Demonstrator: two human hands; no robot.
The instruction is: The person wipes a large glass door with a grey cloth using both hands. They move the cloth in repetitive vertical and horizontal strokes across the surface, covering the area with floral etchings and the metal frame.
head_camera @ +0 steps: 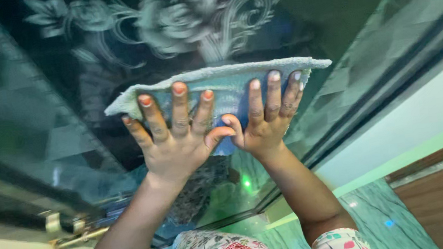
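While both palms lie flat with fingers spread, the left hand [176,137] and right hand [264,117] press a pale blue cloth [217,84] against the glass [67,101]. An etched flower [178,15] sits just above the cloth's top edge.

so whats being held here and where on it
A light blue cloth, pressed flat against the etched glass panel by both palms: left hand on its left half, right hand on its right. No pinching hold.
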